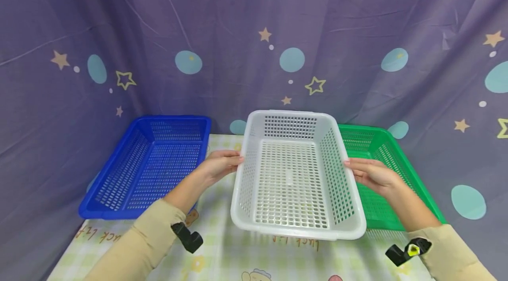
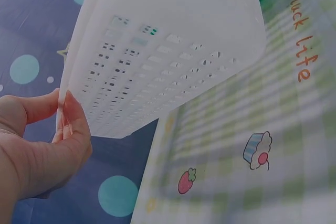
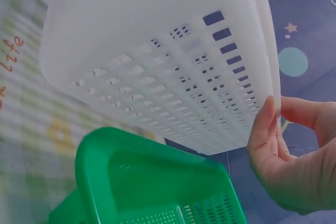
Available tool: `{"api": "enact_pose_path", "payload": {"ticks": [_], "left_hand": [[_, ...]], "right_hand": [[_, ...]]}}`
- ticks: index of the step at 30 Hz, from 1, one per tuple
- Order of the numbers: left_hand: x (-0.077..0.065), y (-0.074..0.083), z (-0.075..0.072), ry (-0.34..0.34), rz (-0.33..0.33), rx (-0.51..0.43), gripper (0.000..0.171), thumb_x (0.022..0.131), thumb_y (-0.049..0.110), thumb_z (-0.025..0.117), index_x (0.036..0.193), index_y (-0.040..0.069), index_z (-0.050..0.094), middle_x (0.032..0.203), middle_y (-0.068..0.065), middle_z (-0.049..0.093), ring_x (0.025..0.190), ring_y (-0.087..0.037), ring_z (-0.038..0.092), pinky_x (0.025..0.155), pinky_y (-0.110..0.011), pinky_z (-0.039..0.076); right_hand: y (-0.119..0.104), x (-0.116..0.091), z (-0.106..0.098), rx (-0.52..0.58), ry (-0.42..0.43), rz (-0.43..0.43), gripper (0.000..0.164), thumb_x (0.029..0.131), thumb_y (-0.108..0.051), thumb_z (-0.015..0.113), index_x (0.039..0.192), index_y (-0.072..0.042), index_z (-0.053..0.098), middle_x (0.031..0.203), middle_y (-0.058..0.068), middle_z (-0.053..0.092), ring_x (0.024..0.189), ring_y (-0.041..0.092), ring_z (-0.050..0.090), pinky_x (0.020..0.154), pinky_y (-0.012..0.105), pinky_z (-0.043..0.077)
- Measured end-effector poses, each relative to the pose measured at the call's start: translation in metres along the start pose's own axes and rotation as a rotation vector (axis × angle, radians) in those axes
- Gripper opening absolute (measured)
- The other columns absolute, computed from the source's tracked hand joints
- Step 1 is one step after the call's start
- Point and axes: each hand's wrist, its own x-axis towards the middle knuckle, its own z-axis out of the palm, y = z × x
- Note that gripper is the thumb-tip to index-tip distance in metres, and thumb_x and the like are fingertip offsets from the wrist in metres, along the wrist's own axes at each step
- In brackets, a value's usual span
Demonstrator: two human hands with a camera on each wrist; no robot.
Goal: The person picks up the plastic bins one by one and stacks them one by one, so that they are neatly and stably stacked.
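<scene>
A white plastic basket (image 1: 291,179) with a perforated bottom and sides hangs above the table between both hands, with nothing in it. My left hand (image 1: 220,166) pinches its left rim, thumb on one side and fingers on the other. On the opposite rim, my right hand (image 1: 373,175) pinches in the same way. In the left wrist view, the white basket's side wall (image 2: 178,30) is raised off the cloth. The right wrist view has the white basket (image 3: 157,40) above and beside the green one.
To the left stands a blue basket (image 1: 174,170) on the checked tablecloth (image 1: 214,237). A green basket (image 1: 412,179) stands at the right, partly hidden by the white basket and my right hand. Behind the table hangs a purple curtain (image 1: 238,16) with stars and dots.
</scene>
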Motion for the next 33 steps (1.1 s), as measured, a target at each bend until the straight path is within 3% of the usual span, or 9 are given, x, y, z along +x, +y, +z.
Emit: {"api": "enact_pose_path", "payload": {"ticks": [3, 13, 25, 26, 32, 33], "left_hand": [[0.0023, -0.0023, -0.0048, -0.009, -0.006, -0.016, 0.042, 0.093, -0.001, 0.054, 0.130, -0.020, 0.044, 0.092, 0.004, 0.066, 0.085, -0.005, 0.064, 0.088, -0.021, 0.056], [0.0034, 0.0007, -0.0006, 0.020, -0.023, -0.001, 0.042, 0.093, 0.000, 0.055, 0.129, -0.018, 0.046, 0.090, 0.004, 0.066, 0.081, -0.005, 0.064, 0.081, -0.019, 0.053], [0.0004, 0.0037, -0.0020, 0.022, -0.028, 0.032, 0.041, 0.093, 0.001, 0.055, 0.130, -0.015, 0.048, 0.098, -0.002, 0.068, 0.086, -0.007, 0.064, 0.109, -0.038, 0.045], [-0.0003, 0.0042, -0.0017, 0.018, -0.025, 0.034, 0.041, 0.093, 0.001, 0.054, 0.130, -0.016, 0.047, 0.097, -0.002, 0.068, 0.086, -0.007, 0.064, 0.110, -0.039, 0.044], [-0.0007, 0.0053, -0.0011, 0.013, -0.031, 0.042, 0.039, 0.094, 0.001, 0.055, 0.128, -0.017, 0.048, 0.093, -0.001, 0.067, 0.083, -0.008, 0.065, 0.104, -0.036, 0.049], [-0.0003, 0.0054, -0.0009, 0.019, -0.036, 0.043, 0.039, 0.094, 0.001, 0.055, 0.128, -0.016, 0.048, 0.093, -0.001, 0.067, 0.083, -0.008, 0.065, 0.102, -0.034, 0.050]], "right_hand": [[-0.0007, -0.0013, 0.0042, -0.011, 0.012, -0.003, 0.013, 0.094, -0.009, 0.061, 0.095, -0.021, 0.065, 0.098, -0.008, 0.072, 0.092, 0.006, 0.070, 0.083, 0.024, 0.060], [-0.0010, -0.0015, 0.0000, -0.049, -0.022, 0.002, 0.016, 0.096, -0.009, 0.057, 0.097, -0.022, 0.068, 0.098, -0.008, 0.073, 0.091, 0.007, 0.071, 0.081, 0.023, 0.060], [-0.0040, 0.0011, -0.0006, -0.042, -0.031, 0.008, 0.016, 0.096, -0.009, 0.058, 0.096, -0.022, 0.067, 0.099, -0.008, 0.072, 0.091, 0.007, 0.071, 0.081, 0.022, 0.060], [-0.0036, 0.0014, -0.0013, -0.040, -0.031, 0.010, 0.013, 0.095, -0.009, 0.058, 0.102, -0.018, 0.065, 0.099, -0.008, 0.072, 0.091, 0.007, 0.071, 0.081, 0.023, 0.060], [-0.0038, -0.0002, -0.0031, 0.006, -0.051, 0.020, 0.019, 0.094, -0.004, 0.058, 0.103, -0.018, 0.067, 0.100, -0.006, 0.072, 0.092, 0.008, 0.071, 0.083, 0.023, 0.059], [-0.0044, -0.0008, -0.0029, 0.011, -0.057, 0.019, 0.023, 0.094, -0.003, 0.057, 0.098, -0.022, 0.070, 0.100, -0.006, 0.072, 0.092, 0.008, 0.071, 0.083, 0.022, 0.060]]}}
